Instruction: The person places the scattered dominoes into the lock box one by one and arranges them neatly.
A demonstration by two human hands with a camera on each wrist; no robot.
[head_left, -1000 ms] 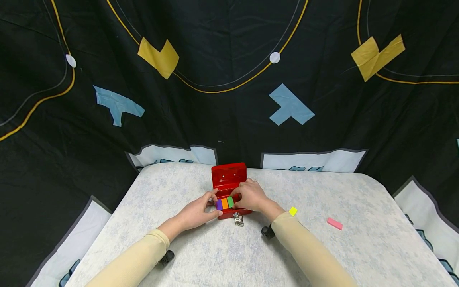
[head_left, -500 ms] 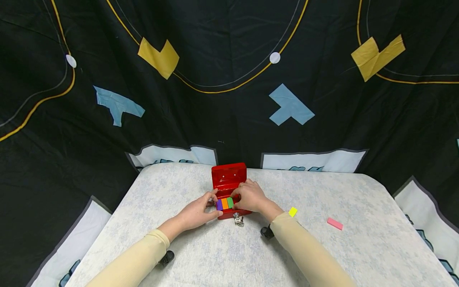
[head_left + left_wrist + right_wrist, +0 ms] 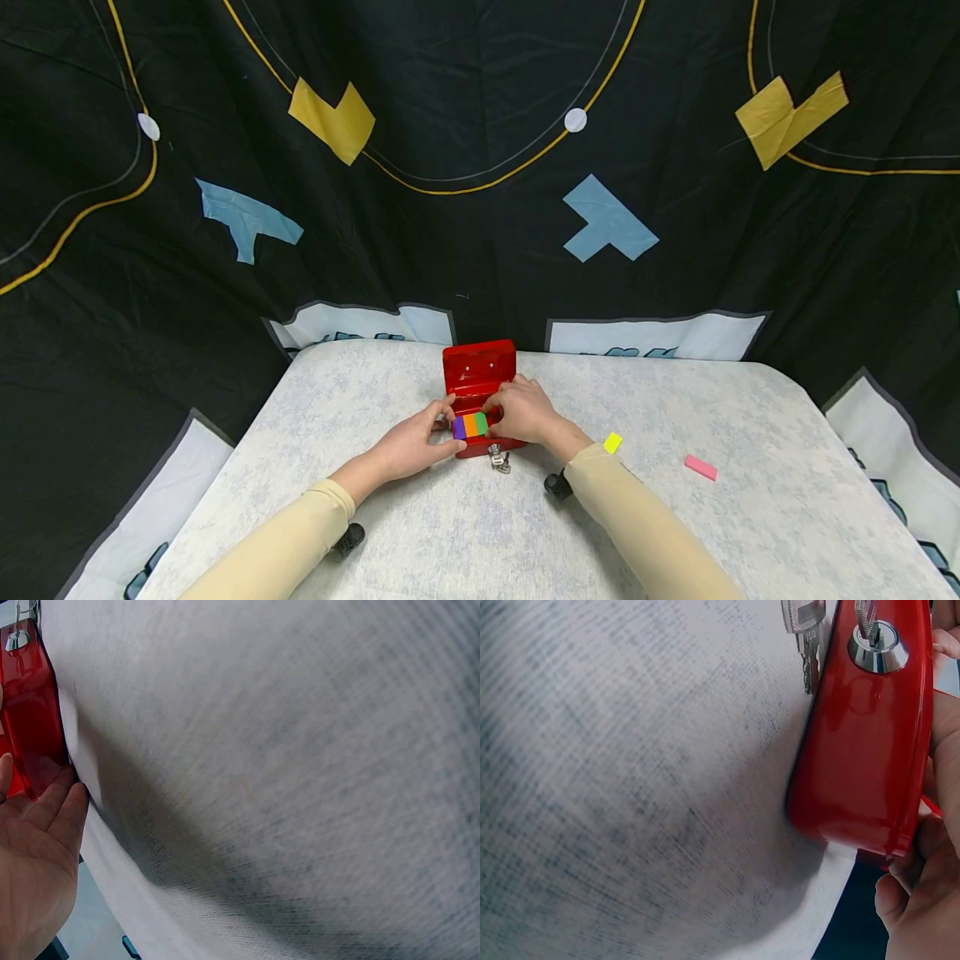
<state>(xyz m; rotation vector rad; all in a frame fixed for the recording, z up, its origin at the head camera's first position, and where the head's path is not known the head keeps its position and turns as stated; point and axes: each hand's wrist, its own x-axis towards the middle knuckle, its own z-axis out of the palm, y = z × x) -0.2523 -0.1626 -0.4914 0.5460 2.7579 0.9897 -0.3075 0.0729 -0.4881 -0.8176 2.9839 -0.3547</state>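
A small red cash box (image 3: 478, 355) stands with its lid up at the table's back. A purple block (image 3: 459, 428), an orange block (image 3: 470, 426) and a green block (image 3: 481, 423) sit side by side in it. My left hand (image 3: 413, 439) holds the purple block at the row's left end, thumb toward the front. Lower fingers of that hand (image 3: 37, 855) lie along the box's outer end in the left wrist view. From the right, my right hand (image 3: 525, 410) pinches the green block, index finger behind and thumb in front. Wrist views hide the blocks.
Keys (image 3: 501, 461) hang from the lock (image 3: 878, 648) on the box's front. A yellow block (image 3: 612, 442) lies beside the right forearm, and a pink block (image 3: 701, 467) lies farther right. A black curtain stands behind the white table (image 3: 750, 533).
The green block has shifted from slightly tilted to level and flush beside the orange one. My right hand has barely moved; the left hand has stayed in place.
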